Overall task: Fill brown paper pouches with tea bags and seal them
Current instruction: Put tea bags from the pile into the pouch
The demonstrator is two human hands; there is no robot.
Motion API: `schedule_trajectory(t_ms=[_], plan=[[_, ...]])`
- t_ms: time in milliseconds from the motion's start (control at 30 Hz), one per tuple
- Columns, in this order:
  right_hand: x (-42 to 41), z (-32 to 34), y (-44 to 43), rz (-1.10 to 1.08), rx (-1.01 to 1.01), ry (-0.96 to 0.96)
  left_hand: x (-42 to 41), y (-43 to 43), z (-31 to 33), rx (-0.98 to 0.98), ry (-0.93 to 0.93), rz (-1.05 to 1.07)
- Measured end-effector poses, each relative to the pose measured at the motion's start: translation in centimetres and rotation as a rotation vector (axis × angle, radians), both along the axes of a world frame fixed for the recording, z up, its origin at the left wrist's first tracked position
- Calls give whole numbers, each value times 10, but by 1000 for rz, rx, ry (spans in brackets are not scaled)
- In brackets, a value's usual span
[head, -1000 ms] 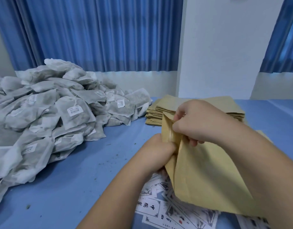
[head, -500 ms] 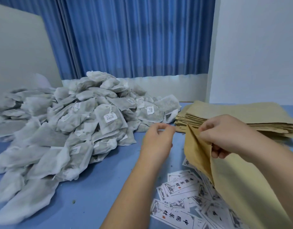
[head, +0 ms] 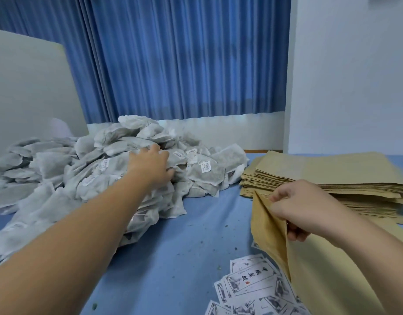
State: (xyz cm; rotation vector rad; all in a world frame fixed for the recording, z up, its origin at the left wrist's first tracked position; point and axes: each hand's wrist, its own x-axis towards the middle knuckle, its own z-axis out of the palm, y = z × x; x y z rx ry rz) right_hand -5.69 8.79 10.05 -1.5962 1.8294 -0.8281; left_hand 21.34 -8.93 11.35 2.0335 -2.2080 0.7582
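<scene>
The left hand [head: 150,165] lies on the tea bag heap [head: 59,178], fingertips blurred, its grip unclear. The brown pouch [head: 321,280] and printed labels [head: 248,278] run off the picture's bottom edge.

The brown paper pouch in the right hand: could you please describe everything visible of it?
The brown paper pouch is plain, matte tan paper, unprinted on the sides shown. Its mouth gapes open at the upper end, where the right hand pinches one edge; the other wall hangs as a creased flap. It slants above the blue table, covering some printed labels, and its lower end leaves the frame. Nothing shows inside it.
</scene>
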Motion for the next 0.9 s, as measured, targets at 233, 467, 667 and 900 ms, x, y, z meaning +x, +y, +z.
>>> schedule_trajectory(t_ms=[233,467,667,900], plan=[[-3,-8,-5,24,-40,-3,-12,-40,-8,15,-91,140],[-6,-9,-8,27,-62,9,-2,-36,19,-109,17,39],[-4,-9,-7,47,-59,35,30,0,18,-282,-381,-331],[2,-12,-7,77,-41,59,52,30,3,253,-212,-360]])
